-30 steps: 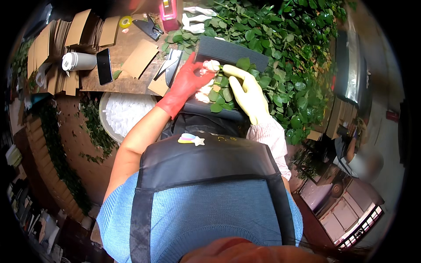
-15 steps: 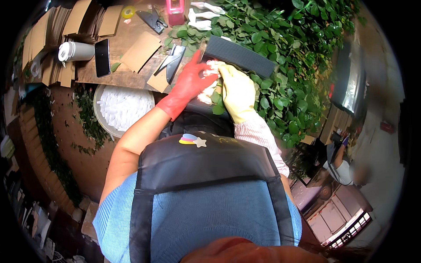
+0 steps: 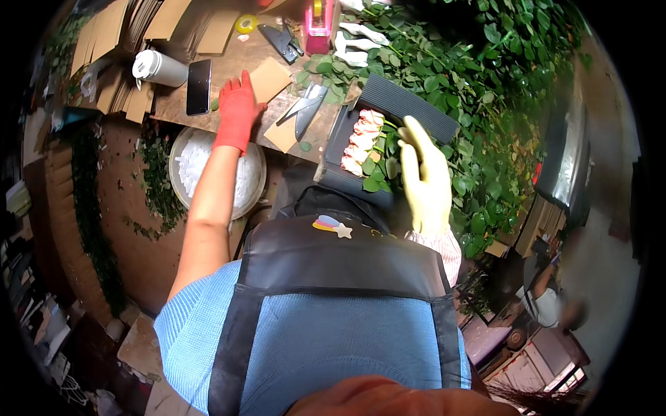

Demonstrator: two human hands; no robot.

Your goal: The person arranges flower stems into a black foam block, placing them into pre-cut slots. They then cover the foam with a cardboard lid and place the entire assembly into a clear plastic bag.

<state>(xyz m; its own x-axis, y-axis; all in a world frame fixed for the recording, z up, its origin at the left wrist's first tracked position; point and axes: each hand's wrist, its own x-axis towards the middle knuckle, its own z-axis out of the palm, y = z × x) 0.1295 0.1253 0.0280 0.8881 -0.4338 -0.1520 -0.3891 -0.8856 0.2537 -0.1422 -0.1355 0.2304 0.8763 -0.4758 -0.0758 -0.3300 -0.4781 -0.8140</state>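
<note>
A bunch of pale pink roses (image 3: 359,139) lies on a dark corrugated sheet (image 3: 409,104) at the table's near edge. My right hand (image 3: 423,173), in a yellow glove, lies over the leafy stems and holds the bunch down on the sheet. My left hand (image 3: 237,111), in a red glove, is stretched out to the left with its fingers spread. It rests on the wooden table beside a small square of brown cardboard (image 3: 269,78) and holds nothing.
A black phone (image 3: 198,87) and a white cup (image 3: 158,68) lie left of my left hand. Shears (image 3: 305,111), a stapler (image 3: 281,41) and a pink tape dispenser (image 3: 318,24) sit further back. A white bucket (image 3: 201,166) stands below the table. Leafy stems (image 3: 485,83) are heaped on the right.
My left hand has left the roses and moved left to the table by the cardboard square. My right hand stays on the bunch.
</note>
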